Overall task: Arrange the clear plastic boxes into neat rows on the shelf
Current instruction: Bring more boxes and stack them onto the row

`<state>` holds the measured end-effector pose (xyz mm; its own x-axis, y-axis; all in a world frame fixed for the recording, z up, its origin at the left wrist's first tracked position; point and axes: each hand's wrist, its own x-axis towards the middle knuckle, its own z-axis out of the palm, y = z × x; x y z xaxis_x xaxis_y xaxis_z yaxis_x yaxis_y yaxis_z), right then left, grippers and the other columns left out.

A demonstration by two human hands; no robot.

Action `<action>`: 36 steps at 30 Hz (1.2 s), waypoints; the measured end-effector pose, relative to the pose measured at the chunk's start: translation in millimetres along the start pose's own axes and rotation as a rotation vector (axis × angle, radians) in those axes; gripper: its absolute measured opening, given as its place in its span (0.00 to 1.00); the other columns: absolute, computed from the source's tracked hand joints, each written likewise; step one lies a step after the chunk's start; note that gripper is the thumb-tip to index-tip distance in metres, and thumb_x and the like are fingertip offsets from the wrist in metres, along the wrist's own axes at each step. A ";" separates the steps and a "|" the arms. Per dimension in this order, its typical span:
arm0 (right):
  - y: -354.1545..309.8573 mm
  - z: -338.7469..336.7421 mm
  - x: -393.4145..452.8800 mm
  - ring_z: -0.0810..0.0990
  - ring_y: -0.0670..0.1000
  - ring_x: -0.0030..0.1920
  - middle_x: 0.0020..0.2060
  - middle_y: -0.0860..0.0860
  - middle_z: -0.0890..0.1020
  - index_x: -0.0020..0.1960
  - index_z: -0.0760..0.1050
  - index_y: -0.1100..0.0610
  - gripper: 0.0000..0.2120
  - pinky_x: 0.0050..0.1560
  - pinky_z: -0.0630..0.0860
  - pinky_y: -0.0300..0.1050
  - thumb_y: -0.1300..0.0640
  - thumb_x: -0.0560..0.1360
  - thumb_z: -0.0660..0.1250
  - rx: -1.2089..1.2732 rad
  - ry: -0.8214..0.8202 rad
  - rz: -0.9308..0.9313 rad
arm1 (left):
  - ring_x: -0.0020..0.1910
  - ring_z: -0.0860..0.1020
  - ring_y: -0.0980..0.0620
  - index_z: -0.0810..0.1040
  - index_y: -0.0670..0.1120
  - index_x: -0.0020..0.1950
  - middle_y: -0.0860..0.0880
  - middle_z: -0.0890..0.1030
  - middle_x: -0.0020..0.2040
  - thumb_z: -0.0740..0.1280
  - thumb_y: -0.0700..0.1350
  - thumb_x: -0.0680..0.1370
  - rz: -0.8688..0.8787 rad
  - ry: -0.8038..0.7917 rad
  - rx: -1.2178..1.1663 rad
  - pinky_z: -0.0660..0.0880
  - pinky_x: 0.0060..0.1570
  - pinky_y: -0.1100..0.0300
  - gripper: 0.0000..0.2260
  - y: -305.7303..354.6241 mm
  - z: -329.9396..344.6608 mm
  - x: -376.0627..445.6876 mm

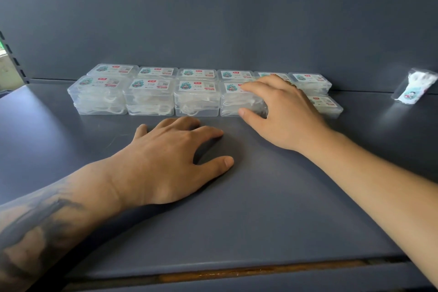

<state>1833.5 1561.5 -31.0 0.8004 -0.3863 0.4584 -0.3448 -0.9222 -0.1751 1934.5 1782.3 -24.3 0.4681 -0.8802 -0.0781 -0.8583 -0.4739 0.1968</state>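
Clear plastic boxes with teal-and-red labels stand in two rows, stacked two high, at the back of the grey shelf (237,208). The front row begins with the leftmost stack (97,95). My right hand (282,114) grips the fourth front stack (239,102), fingers over its lid and thumb against its front wall. A single low box (327,104) sits just right of that hand, partly hidden by it. My left hand (170,156) lies flat on the shelf in front of the rows, fingers spread, holding nothing.
A small clear bag (413,87) with white contents leans at the back right of the shelf. The shelf's back wall (213,19) rises right behind the rows. A slotted upright (14,59) stands at the far left. The front lip (237,270) runs along the bottom.
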 end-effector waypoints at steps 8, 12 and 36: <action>-4.6 -10.9 -4.4 0.70 0.55 0.71 0.73 0.46 0.70 0.78 0.63 0.44 0.34 0.69 0.69 0.55 0.32 0.77 0.63 -0.067 0.005 0.064 | 0.78 0.59 0.55 0.57 0.70 0.77 0.64 0.62 0.77 0.45 0.78 0.71 0.005 -0.029 0.027 0.59 0.76 0.44 0.35 2.1 -3.3 -3.8; 1.9 -24.2 -21.4 0.71 0.59 0.70 0.72 0.50 0.71 0.76 0.62 0.47 0.33 0.66 0.70 0.58 0.29 0.78 0.57 -0.143 0.001 0.119 | 0.81 0.55 0.53 0.55 0.65 0.81 0.59 0.58 0.81 0.46 0.75 0.74 -0.027 -0.096 0.067 0.54 0.79 0.46 0.36 13.1 -5.6 -10.9; 296.8 -260.4 -460.3 0.68 0.59 0.74 0.78 0.50 0.65 0.80 0.55 0.40 0.35 0.68 0.70 0.62 0.26 0.78 0.43 -0.182 -0.274 0.450 | 0.79 0.62 0.48 0.59 0.63 0.79 0.56 0.62 0.80 0.50 0.70 0.81 0.368 0.090 0.133 0.60 0.75 0.41 0.28 514.8 118.6 -79.6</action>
<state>1235.0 1470.3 -67.2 0.6444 -0.7543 0.1255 -0.7417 -0.6565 -0.1372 1430.5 1605.4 -32.7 0.1357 -0.9889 0.0610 -0.9890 -0.1315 0.0674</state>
